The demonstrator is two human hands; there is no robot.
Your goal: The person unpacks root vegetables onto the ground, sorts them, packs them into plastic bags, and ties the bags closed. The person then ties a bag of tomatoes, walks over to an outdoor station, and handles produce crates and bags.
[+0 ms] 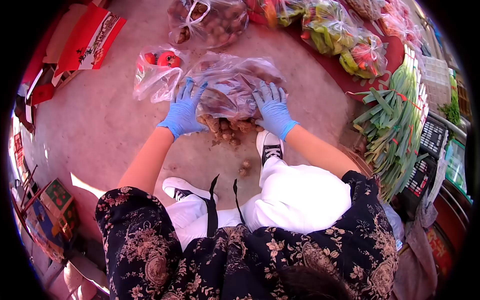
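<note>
A clear plastic bag (227, 92) lies on the ground ahead of my feet. Knobbly brown roots that look like ginger (220, 127) show at its near, open side, and more brown shapes are blurred behind the film. My left hand (182, 111), in a blue glove, rests against the bag's left side with its fingers spread. On the right side my right hand (274, 110), gloved alike, lies on the film with fingers apart. Whether either thumb pinches the film cannot be made out. Beside my left hand sits a small clear bag holding red tomatoes (169, 59).
A large bag of round brown produce (215, 25) stands farther out. Bagged peppers (330, 30) lie at the upper right, above bundled leeks (395, 120) and black crates (432, 135). Loose brown pieces (245, 167) lie between my shoes. Cardboard boxes (57, 200) stand at left.
</note>
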